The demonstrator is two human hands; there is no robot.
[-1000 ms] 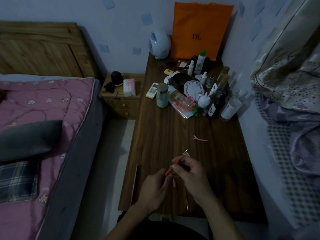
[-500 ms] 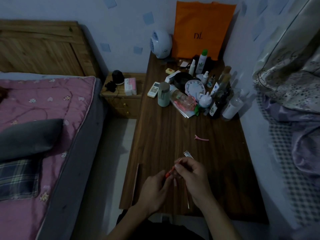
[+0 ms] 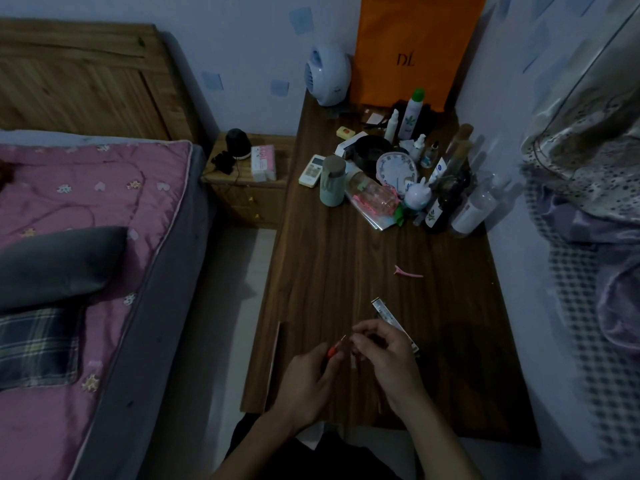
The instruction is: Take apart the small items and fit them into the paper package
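The left hand (image 3: pixel 313 375) is pinching a small orange-handled tool with a thin metal tip (image 3: pixel 335 348) just above the near edge of the dark wooden surface (image 3: pixel 346 271), while the right hand (image 3: pixel 384 351) is curling its fingers around something too small to make out. In this dim light the tip is risking a pricked finger, and a slip could be sending the tool off the edge to the floor.

orange bag (image 3: pixel 412 46) top cut off, bottle labels (image 3: pixel 434 214) unreadable — dim, blurred
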